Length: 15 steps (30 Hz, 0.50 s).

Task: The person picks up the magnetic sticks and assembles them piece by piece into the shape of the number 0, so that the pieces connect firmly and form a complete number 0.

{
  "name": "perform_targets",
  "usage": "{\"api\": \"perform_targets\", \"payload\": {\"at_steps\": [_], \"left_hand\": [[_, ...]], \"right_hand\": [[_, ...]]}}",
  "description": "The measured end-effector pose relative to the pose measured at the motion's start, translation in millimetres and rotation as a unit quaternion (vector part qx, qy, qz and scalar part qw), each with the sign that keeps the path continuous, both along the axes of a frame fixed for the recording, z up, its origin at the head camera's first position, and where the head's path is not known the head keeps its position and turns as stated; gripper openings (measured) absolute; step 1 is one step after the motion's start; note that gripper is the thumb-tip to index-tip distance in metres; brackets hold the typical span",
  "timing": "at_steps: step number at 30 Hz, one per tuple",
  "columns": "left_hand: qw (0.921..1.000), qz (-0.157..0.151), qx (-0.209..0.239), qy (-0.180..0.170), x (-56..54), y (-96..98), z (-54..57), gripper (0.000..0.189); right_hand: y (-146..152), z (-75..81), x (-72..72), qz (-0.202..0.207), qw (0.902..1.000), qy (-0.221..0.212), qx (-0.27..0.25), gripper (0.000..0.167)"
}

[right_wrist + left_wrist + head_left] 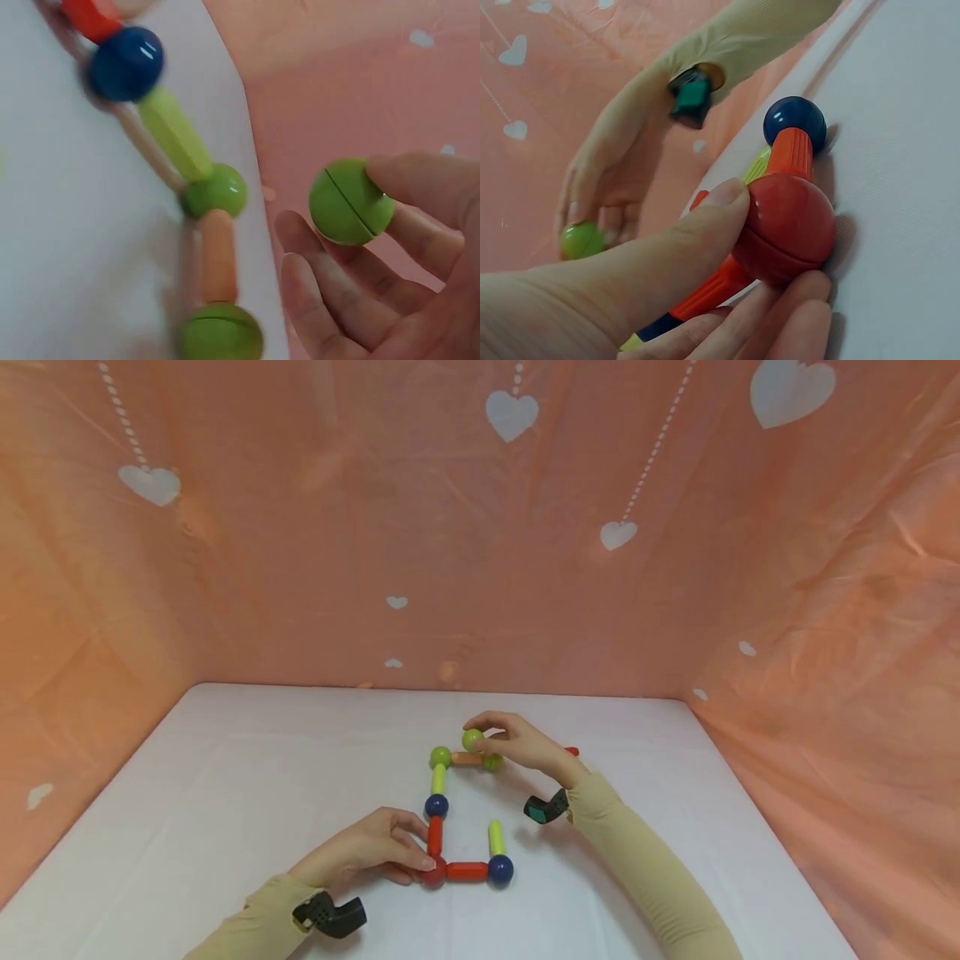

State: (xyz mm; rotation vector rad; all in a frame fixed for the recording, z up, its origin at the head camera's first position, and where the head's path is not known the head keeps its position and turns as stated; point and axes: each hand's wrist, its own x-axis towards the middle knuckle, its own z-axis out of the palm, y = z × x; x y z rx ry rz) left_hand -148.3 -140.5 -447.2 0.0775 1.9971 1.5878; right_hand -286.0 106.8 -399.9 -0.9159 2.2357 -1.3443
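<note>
My left hand (pixel 378 843) grips a red ball (pixel 789 225) at the near left corner of a chain of rods and balls on the table. From it one red rod (pixel 467 872) runs right to a blue ball (pixel 500 870) with a yellow-green rod (pixel 496 837) on it. Another red rod (pixel 435 836) leads away to a second blue ball (pixel 437 806), a yellow-green rod (pixel 176 135), a green ball (pixel 217 190), an orange rod (pixel 218 255) and another green ball (pixel 223 334). My right hand (pixel 521 743) pinches a loose green ball (pixel 351 201) above the chain's far end.
A red piece (pixel 572 751) shows partly behind the right wrist. The white tabletop (pixel 300 752) is backed and flanked by orange cloth (pixel 450 527) with white hearts. Dark devices (pixel 546 807) are strapped to both wrists.
</note>
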Motion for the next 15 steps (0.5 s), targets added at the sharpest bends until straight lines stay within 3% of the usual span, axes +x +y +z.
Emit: {"api": "perform_targets", "payload": {"at_steps": [3,8,15], "left_hand": [[0.9999,0.004,-0.003,0.013,1.0,0.4,1.6,0.045],[0.999,0.013,-0.019,0.04,3.3,1.8,5.3,0.043],[0.9955,0.001,-0.034,0.089,5.3,3.9,12.1,0.033]], "right_hand": [[10.5,-7.8,14.2,0.008,0.9998,-0.016,0.004,0.038],[26.6,-23.4,32.0,0.013,0.9968,-0.079,0.006,0.036],[38.1,-34.1,44.6,0.008,0.996,-0.086,0.024,0.031]]}}
